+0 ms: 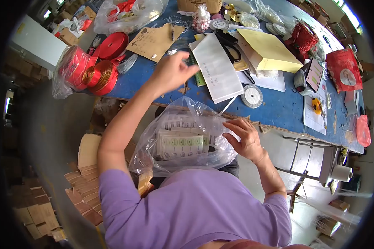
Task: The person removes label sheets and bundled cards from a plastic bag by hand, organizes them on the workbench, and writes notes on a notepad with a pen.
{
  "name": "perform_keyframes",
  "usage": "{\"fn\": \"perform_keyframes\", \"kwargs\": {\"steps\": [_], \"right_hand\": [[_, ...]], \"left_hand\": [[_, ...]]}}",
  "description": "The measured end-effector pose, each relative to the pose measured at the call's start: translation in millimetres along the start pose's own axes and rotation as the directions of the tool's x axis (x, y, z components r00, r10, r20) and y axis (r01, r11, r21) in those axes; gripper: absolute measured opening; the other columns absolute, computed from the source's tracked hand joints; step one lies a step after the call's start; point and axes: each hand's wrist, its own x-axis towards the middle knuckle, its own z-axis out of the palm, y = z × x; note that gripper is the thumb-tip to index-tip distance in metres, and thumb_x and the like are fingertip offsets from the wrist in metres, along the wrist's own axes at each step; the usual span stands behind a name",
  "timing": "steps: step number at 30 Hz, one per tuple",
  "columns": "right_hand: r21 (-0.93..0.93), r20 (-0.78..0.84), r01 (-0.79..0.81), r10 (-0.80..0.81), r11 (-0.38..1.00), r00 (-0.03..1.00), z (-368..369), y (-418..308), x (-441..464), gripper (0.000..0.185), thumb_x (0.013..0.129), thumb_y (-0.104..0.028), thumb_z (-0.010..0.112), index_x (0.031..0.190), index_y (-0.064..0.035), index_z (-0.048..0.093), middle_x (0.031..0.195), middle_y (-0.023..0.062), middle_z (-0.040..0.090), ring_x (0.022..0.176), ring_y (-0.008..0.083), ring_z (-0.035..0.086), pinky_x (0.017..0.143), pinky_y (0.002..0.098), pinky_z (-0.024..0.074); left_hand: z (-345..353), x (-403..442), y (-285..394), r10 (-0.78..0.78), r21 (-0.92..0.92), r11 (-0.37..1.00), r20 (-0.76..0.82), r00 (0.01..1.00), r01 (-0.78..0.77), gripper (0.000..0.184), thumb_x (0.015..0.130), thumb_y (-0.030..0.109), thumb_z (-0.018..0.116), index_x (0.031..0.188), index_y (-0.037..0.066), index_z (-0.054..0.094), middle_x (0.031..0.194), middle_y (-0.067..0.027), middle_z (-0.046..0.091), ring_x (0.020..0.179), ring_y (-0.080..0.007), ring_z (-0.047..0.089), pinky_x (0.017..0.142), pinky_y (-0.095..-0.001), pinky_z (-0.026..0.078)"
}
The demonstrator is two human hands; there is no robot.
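Nearest, clear plastic bag (pixel 147 151) sits in front of the person's torso, below the table edge, with printed label sheets (pixel 183 144) stacked inside. Right hand (pixel 246 139) is at the bag's right side, thumb and index finger apart; can't tell if the other fingers hold plastic. Left hand (pixel 172 74) is over the blue table (pixel 151 89), thumb and fingers curved with a moderate gap, nothing visible in it, close to the white paper (pixel 217 68). Silver-white ribbon roll (pixel 252 96) lies just right of that paper. Red ribbon rolls (pixel 113 46) are at table left. Farther back: brown paper (pixel 153 42) with a pen on it, black-handled scissors (pixel 228 43), yellow envelope (pixel 270 52). Bag of red material (pixel 126 12) is at far left.
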Motion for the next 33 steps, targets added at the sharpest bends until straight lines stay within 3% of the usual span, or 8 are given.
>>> {"fn": "perform_keyframes", "kwargs": {"steps": [3, 5, 8, 11, 15, 18, 27, 33], "right_hand": [[0.049, -0.003, -0.04, 0.041, 0.998, 0.999, -4.7, 3.9, 2.9, 0.027, 0.08, -0.013, 0.072, 0.105, -0.0035, 0.067, 0.098, 0.0101, 0.066, 0.087, 0.0278, 0.064, 0.074, 0.0353, 0.0509], [0.087, -0.023, -0.079, 0.081, 0.993, 0.996, -12.1, 4.8, 15.9, 0.024, 0.082, -0.009, 0.07, 0.105, -0.0024, 0.067, 0.099, 0.0116, 0.066, 0.086, 0.0265, 0.065, 0.075, 0.0334, 0.0514], [0.248, -0.032, -0.326, 0.344, 0.912, 0.938, -19.6, 27.0, 50.6, 0.021, 0.085, -0.008, 0.067, 0.106, -0.0021, 0.067, 0.098, 0.0112, 0.067, 0.086, 0.0219, 0.065, 0.076, 0.0307, 0.0512], [0.148, -0.083, -0.284, 0.298, 0.947, 0.951, -12.5, 79.1, 105.0, 0.034, 0.086, -0.017, 0.068, 0.115, 0.0, 0.06, 0.102, 0.0145, 0.065, 0.09, 0.0229, 0.064, 0.077, 0.0325, 0.0512], [-0.128, -0.056, -0.382, 0.378, 0.915, 0.924, -1.0, 111.7, 167.4, 0.056, 0.081, -0.033, 0.074, 0.122, 0.0011, 0.055, 0.099, 0.0141, 0.064, 0.091, 0.021, 0.062, 0.079, 0.0325, 0.0506], [-0.102, 0.08, -0.479, 0.487, 0.872, 0.869, 3.8, 116.5, 192.4, 0.078, 0.071, -0.042, 0.079, 0.127, 0.0045, 0.05, 0.112, 0.0233, 0.06, 0.103, 0.0308, 0.061, 0.09, 0.0375, 0.0476], [-0.034, 0.12, -0.552, 0.552, 0.833, 0.825, 15.5, 144.4, 207.9, 0.072, 0.062, -0.039, 0.084, 0.112, 0.0067, 0.06, 0.098, 0.0199, 0.067, 0.087, 0.0283, 0.066, 0.078, 0.0347, 0.0522], [-0.235, 0.088, -0.539, 0.57, 0.809, 0.817, 17.1, 124.7, 219.3, 0.068, 0.058, -0.046, 0.085, 0.099, 0.0041, 0.066, 0.089, 0.018, 0.069, 0.081, 0.0268, 0.067, 0.073, 0.0359, 0.0523]], "left_hand": [[-20.6, -66.7, 21.8, -0.067, 0.002, 0.998, 0.042, 0.997, 0.067, 0.057, 0.082, 0.025, 0.076, 0.126, -0.003, 0.053, 0.097, -0.0161, 0.069, 0.08, -0.0156, 0.065, 0.072, -0.0299, 0.054], [-30.0, -103.3, 22.1, -0.08, -0.024, 0.996, 0.043, 0.996, 0.081, 0.059, 0.081, 0.028, 0.075, 0.126, -0.004, 0.052, 0.102, -0.0219, 0.067, 0.088, -0.028, 0.068, 0.076, -0.0353, 0.054], [-36.0, -144.7, 18.1, -0.18, -0.025, 0.983, 0.01, 0.984, 0.18, 0.058, 0.082, 0.027, 0.073, 0.127, -0.004, 0.052, 0.108, -0.0249, 0.065, 0.099, -0.0316, 0.066, 0.083, -0.0375, 0.052], [-35.2, -174.5, 13.4, -0.284, -0.03, 0.958, -0.003, 0.959, 0.284, 0.06, 0.083, 0.027, 0.073, 0.128, -0.005, 0.05, 0.114, -0.0268, 0.062, 0.108, -0.0348, 0.062, 0.09, -0.0394, 0.049], [-27.2, -208.0, -0.7, -0.357, -0.095, 0.93, 0.013, 0.934, 0.356, 0.062, 0.083, 0.026, 0.072, 0.13, -0.007, 0.048, 0.124, -0.0267, 0.056, 0.117, -0.0355, 0.056, 0.097, -0.0402, 0.045], [-17.1, -227.4, -12.8, -0.361, -0.087, 0.929, 0.0, 0.933, 0.359, 0.062, 0.082, 0.025, 0.073, 0.13, -0.007, 0.048, 0.127, -0.0258, 0.054, 0.119, -0.0346, 0.054, 0.099, -0.0395, 0.043], [-6.5, -245.7, -31.3, -0.363, -0.186, 0.912, 0.045, 0.931, 0.365, 0.06, 0.083, 0.024, 0.071, 0.129, -0.007, 0.048, 0.128, -0.0256, 0.053, 0.119, -0.0365, 0.053, 0.099, -0.0406, 0.043], [0.1, -252.5, -40.5, -0.366, -0.18, 0.914, 0.024, 0.93, 0.364, 0.058, 0.083, 0.024, 0.072, 0.128, -0.006, 0.05, 0.128, -0.0242, 0.053, 0.12, -0.0344, 0.052, 0.1, -0.0395, 0.042]]}}
